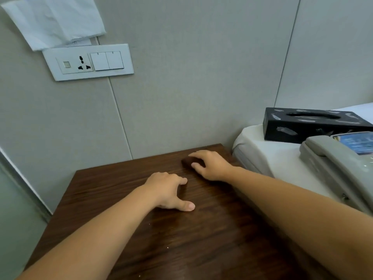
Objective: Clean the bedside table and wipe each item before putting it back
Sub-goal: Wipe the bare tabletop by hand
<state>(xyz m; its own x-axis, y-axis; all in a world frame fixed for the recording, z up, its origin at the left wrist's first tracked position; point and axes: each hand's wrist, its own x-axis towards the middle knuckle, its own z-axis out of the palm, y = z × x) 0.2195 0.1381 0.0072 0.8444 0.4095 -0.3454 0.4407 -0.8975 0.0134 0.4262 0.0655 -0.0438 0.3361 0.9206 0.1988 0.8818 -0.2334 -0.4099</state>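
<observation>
The dark wooden bedside table [141, 239] fills the lower middle of the view. My right hand [210, 164] rests near the table's far right corner, its fingers closed over a small dark brown cloth or pad [186, 161] pressed to the wood. My left hand [171, 190] lies flat on the table top just left of it, fingers spread, holding nothing. On the white bed [268, 156] to the right sit a black tissue box [314, 126] and a grey telephone [339, 168].
A grey panelled wall [191, 77] stands right behind the table. A white socket and switch plate [88, 62] is mounted at upper left, with a white tissue [56, 19] hanging above it. A few small crumbs [168, 247] lie on the wood.
</observation>
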